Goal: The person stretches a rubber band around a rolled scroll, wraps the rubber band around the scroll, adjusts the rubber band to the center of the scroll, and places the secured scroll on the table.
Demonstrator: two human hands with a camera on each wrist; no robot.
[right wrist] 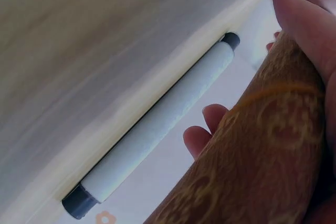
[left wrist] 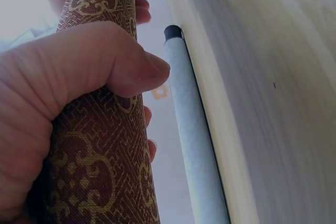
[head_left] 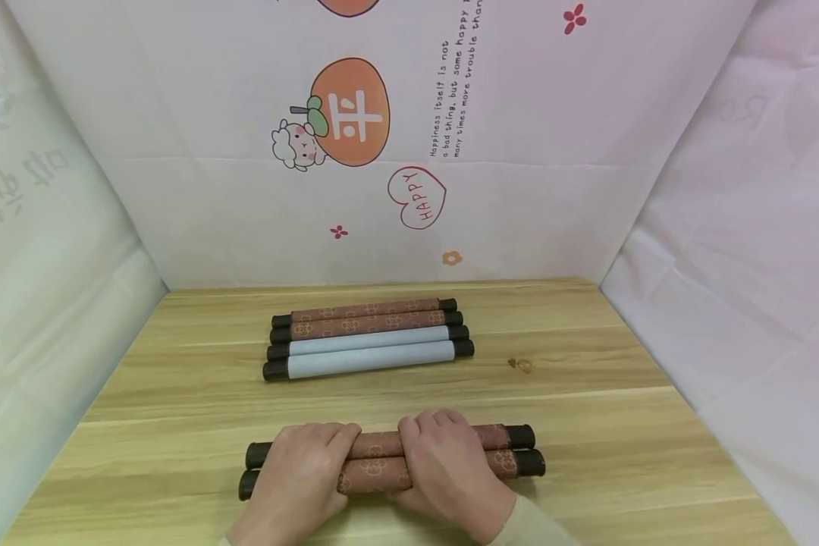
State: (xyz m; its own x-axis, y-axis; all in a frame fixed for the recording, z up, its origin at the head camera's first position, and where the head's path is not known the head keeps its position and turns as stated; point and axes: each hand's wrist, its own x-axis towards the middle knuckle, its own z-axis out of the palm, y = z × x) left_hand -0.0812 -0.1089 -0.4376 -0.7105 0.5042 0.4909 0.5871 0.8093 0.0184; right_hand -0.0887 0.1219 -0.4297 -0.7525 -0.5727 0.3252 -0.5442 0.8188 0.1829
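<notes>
Two rolled scrolls in brown brocade with gold patterns and black end knobs lie side by side near the front of the table: a far scroll (head_left: 381, 444) and a near scroll (head_left: 375, 476). My left hand (head_left: 307, 466) grips the pair left of the middle, its thumb (left wrist: 118, 61) laid across the brocade in the left wrist view. Right of the middle, my right hand (head_left: 447, 466) grips them too, fingertips (right wrist: 197, 139) showing past the far side. A thin orange-brown band (right wrist: 273, 92) crosses the brocade in the right wrist view.
Behind the hands lies a row of two brown scrolls (head_left: 365, 324) and two pale scrolls (head_left: 371, 359). Small rubber bands (head_left: 524, 366) rest on the wooden table (head_left: 587, 425) to the right. White printed cloth (head_left: 519, 220) hangs at the back and along both sides.
</notes>
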